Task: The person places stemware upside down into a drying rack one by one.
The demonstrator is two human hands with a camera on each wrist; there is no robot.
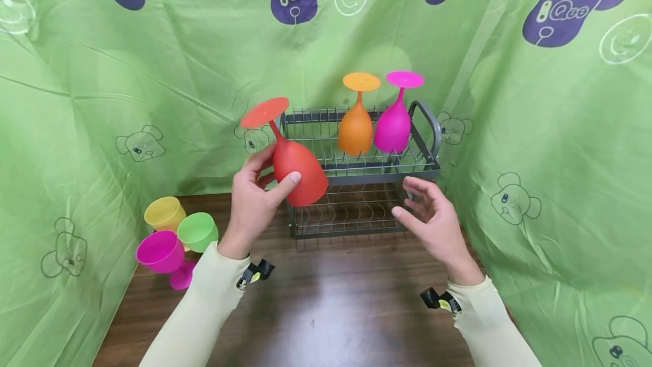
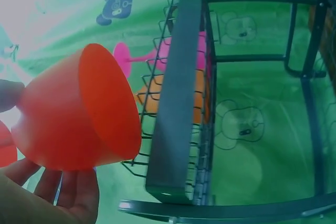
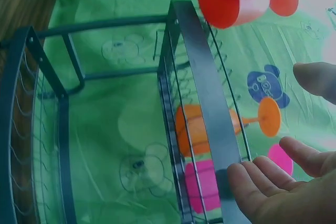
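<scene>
My left hand (image 1: 253, 200) grips a red plastic wine glass (image 1: 300, 174) by its bowl, tilted upside down with the foot up, over the left end of a dark two-tier dish rack (image 1: 356, 177). In the left wrist view the bowl's open mouth (image 2: 110, 103) faces the rack. On the upper tier an orange glass (image 1: 355, 129) and a magenta glass (image 1: 393, 127) stand inverted side by side. Holding nothing, my right hand (image 1: 433, 222) is just in front of the rack's right side, fingers loosely bent and thumb apart.
At the left on the brown wooden table (image 1: 316, 321) are a yellow glass (image 1: 165, 214), a green glass (image 1: 198, 232) and a magenta glass (image 1: 160, 252), mouths upward. Green printed cloth (image 1: 204, 61) hangs behind and on both sides. The rack's lower tier (image 1: 351, 214) is wire.
</scene>
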